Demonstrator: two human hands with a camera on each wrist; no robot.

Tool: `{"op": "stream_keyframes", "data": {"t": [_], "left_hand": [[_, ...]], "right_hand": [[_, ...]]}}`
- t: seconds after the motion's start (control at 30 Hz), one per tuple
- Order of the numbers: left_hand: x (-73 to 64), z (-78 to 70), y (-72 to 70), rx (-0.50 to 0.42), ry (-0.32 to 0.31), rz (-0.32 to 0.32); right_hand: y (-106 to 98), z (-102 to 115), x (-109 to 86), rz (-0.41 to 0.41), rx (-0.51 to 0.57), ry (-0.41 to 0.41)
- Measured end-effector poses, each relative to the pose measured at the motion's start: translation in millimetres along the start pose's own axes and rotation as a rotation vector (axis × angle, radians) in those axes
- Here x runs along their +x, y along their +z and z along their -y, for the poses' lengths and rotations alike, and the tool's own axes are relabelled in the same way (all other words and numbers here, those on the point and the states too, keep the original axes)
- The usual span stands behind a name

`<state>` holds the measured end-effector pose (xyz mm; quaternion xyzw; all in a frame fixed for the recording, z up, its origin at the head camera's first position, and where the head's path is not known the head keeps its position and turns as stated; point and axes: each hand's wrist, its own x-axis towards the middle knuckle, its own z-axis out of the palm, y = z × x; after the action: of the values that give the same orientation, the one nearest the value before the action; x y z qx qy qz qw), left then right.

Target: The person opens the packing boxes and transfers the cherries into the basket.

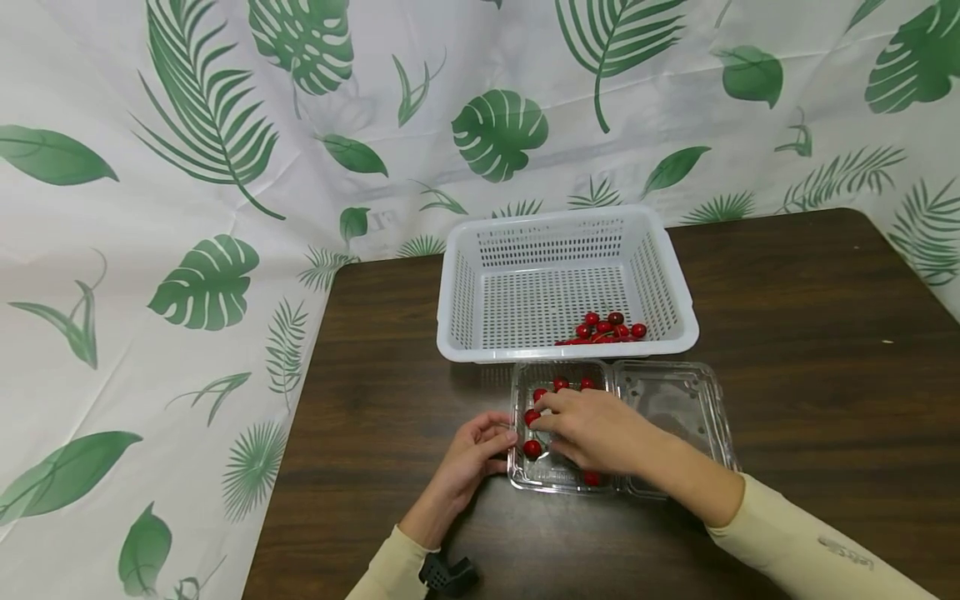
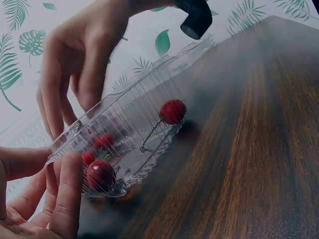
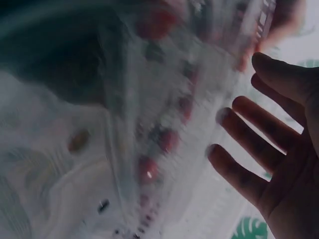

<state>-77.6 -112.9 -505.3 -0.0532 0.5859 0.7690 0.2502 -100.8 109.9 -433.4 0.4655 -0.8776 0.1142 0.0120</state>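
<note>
A clear plastic clamshell box (image 1: 551,486) lies on the table with its lid (image 1: 678,400) folded out to the right. Several red cherries (image 1: 532,449) are spread along its floor, some with green stems. At the box's left side, my left hand (image 1: 468,458) pinches the wall near the rim; the left wrist view shows the fingertips (image 2: 70,167) at that corner. My right hand (image 1: 596,429) is over the box, hiding part of the inside. Its fingers (image 3: 259,124) are spread and hold nothing in the blurred right wrist view.
Just behind the box stands a white perforated basket (image 1: 567,355) with several cherries (image 1: 603,327) at its front right. Dark wood table (image 1: 390,375) surrounds both. A leaf-patterned cloth (image 1: 405,167) hangs behind and to the left of the table.
</note>
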Motion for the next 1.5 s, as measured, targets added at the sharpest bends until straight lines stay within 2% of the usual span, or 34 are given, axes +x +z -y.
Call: {"op": "stream_keyframes", "data": {"t": [0.13, 0.4, 1.03, 1.27, 1.5], "left_hand": [[0.7, 0.1, -0.3, 0.001, 0.001, 0.002], [1.9, 0.7, -0.4, -0.017, 0.011, 0.01], [2.3, 2.2, 0.5, -0.009, 0.003, 0.005], [2.6, 3.0, 0.9, -0.004, 0.001, 0.0], [2.6, 3.1, 0.6, -0.002, -0.002, 0.0]], "right_hand": [[13.0, 2.8, 3.3, 0.057, -0.017, -0.01], [28.2, 4.8, 4.1, 0.114, -0.045, -0.003], [34.2, 3.6, 8.5, 0.081, -0.033, 0.023], [35.8, 3.0, 8.0, 0.069, -0.092, 0.017], [36.6, 4.0, 7.8, 0.073, -0.097, -0.007]]}}
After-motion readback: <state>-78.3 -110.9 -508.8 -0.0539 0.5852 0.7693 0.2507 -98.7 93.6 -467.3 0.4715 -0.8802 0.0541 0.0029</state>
